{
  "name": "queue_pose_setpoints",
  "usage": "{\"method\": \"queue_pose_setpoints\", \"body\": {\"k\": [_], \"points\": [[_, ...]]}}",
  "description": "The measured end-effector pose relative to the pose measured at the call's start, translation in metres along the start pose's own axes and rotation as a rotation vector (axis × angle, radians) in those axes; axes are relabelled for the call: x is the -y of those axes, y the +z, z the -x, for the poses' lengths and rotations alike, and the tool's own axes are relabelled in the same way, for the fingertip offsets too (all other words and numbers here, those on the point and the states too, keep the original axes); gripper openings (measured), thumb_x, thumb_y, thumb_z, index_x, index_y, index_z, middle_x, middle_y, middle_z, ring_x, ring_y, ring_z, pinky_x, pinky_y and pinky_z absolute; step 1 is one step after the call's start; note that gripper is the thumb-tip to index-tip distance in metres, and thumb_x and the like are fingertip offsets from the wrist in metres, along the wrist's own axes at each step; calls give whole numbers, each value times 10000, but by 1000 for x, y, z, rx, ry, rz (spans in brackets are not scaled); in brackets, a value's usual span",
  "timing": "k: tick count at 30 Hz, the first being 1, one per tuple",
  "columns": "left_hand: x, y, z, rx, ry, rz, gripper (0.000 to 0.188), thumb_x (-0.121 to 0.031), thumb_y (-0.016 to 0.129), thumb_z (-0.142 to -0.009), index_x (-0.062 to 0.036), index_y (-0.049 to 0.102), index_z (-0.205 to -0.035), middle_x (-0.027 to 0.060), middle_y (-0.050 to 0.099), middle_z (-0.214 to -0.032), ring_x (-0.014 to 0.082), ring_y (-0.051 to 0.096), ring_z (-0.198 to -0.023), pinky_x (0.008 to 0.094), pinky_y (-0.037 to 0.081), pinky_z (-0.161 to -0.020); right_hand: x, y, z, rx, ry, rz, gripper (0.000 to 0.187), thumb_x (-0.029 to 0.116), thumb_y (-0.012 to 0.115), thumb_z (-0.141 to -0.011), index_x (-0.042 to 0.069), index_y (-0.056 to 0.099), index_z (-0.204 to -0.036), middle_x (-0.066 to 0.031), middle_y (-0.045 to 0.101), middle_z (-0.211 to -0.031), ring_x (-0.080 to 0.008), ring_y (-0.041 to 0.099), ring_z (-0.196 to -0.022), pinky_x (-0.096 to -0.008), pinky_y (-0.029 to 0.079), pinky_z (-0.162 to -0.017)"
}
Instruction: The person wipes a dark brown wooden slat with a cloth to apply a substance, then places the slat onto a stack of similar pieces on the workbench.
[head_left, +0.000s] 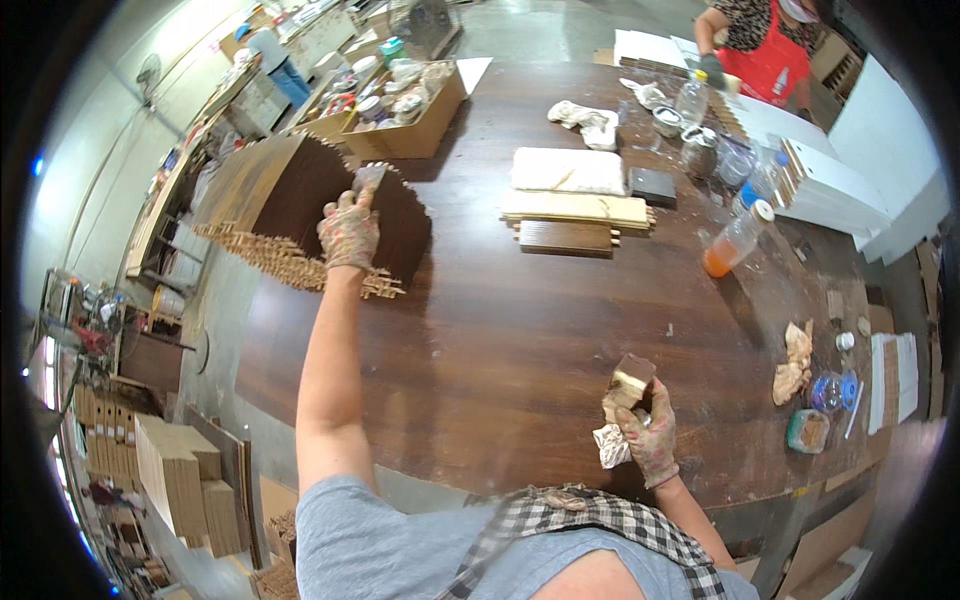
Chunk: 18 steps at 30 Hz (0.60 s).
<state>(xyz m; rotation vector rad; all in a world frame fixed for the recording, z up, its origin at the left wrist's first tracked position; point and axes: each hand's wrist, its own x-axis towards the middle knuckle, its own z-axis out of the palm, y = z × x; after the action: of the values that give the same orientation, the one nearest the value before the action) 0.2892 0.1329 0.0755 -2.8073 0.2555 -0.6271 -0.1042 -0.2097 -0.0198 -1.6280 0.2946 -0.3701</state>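
Note:
At the left, my left hand (pixel 350 232), in a patterned glove, reaches onto a tall stack of dark brown boards (pixel 290 195). Its fingers are spread over the dark face of the stack; a small greyish patch (pixel 370 178) shows just beyond the fingertips, and I cannot tell what it is. Rows of pale wooden pegs (pixel 290 262) stick out along the stack's edges. Near the front edge of the table, my right hand (pixel 652 440), gloved too, is closed around a small brown block (pixel 632 375) with a pale shiny band. A crumpled white rag (pixel 612 447) hangs beside those fingers.
On the brown table (pixel 480 340) lie short pegged slats (pixel 565 238), a white pad (pixel 567 170) and a dark block (pixel 652 185). A bottle of orange liquid (pixel 737 240), jars and rags line the right. A cardboard box (pixel 430 125) stands at the back. A co-worker (pixel 760 55) works opposite.

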Motion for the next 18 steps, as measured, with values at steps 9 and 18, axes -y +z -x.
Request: {"method": "queue_pose_setpoints", "body": {"k": [9, 18], "points": [[17, 12, 3, -100, 118, -130, 691, -309, 708, -875, -299, 405, -1496, 35, 622, -1106, 288, 637, -969, 448, 570, -768, 20, -28, -5, 38, 77, 342, 663, 434, 757, -851, 64, 540, -1356, -131, 667, -1233, -272, 649, -1134, -405, 520, -980], [-101, -37, 83, -457, 462, 437, 512, -125, 710, -844, -151, 586, -1340, 103, 579, -1356, 317, 549, -1231, 429, 426, -1084, 27, -222, 33, -264, -107, 1314, 587, 304, 805, -781, 65, 608, -1280, -122, 629, -1276, -233, 612, -1193, -336, 512, -1027]]}}
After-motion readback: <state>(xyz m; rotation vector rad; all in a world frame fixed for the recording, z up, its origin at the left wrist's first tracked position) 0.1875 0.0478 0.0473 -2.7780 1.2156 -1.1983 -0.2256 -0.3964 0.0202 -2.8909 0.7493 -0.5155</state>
